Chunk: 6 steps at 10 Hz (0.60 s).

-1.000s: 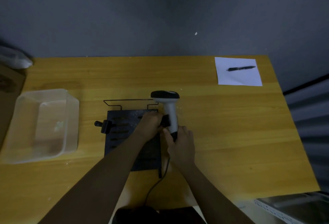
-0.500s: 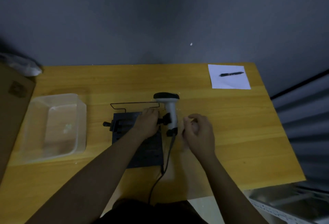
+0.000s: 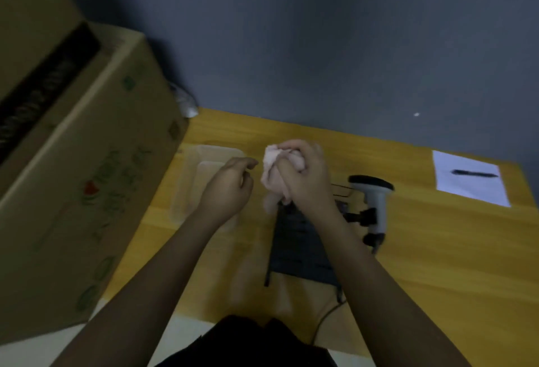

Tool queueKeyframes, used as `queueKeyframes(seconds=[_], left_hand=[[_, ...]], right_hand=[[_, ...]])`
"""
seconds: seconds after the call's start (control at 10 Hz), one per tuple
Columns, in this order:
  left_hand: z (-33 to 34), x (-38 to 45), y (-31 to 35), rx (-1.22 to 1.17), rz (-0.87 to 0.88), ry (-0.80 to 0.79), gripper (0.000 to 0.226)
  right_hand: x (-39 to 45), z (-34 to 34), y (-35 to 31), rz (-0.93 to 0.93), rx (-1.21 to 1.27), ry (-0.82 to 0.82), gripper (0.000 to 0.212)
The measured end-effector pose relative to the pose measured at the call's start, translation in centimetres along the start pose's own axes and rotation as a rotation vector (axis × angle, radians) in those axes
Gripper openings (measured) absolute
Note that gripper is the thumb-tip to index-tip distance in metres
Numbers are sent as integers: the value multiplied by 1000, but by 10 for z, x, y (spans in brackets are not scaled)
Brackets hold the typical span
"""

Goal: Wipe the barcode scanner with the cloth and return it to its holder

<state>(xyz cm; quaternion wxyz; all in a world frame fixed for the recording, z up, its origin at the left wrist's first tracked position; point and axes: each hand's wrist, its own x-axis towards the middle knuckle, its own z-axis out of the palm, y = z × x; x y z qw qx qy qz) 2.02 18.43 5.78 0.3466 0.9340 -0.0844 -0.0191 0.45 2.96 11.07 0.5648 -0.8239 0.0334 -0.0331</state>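
far left, a large cardboard box [image 3: 73,162] stands against the wooden table [image 3: 437,250], printed side toward us. just right of it a clear plastic tub [image 3: 201,159] sits on the tabletop, partly behind our left hand [image 3: 226,188]. that hand hovers over the tub's near edge, fingers curled in loosely, holding nothing we can see. close beside it, our right hand [image 3: 303,174] is raised above the table and clenched around a bunched pale pink cloth [image 3: 272,174]; folds spill out to the left and hang below the fist. under the right wrist lies the black slotted holder [image 3: 297,238], flat on the table, its wire frame just visible behind. the barcode scanner [image 3: 374,206] stands upright at the holder's right edge, dark head on top, pale handle clipped into a black bracket; neither hand touches it. a cable [image 3: 323,320] trails toward us. far right, a white sheet of paper [image 3: 469,188] carries a black pen [image 3: 474,174].
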Motion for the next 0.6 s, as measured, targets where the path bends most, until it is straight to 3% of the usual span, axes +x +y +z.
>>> queueKeyframes(seconds=[0.2, 0.3, 0.4, 0.5, 0.6], left_hand=[[-69, -15, -70, 84, -235, 44, 34], [-85, -21, -91, 106, -275, 48, 35], [-92, -24, -103, 113, -293, 51, 38], [-94, -23, -109, 96, -277, 30, 40], [-94, -22, -106, 46, -258, 5, 40]], right_hand=[[29, 116, -13, 7, 98, -101, 21], [41, 157, 5, 3, 29, -98, 23], [46, 177, 31, 155, -264, -351, 34], [39, 172, 42, 258, -405, -465, 43], [26, 142, 35, 158, -244, -298, 37]])
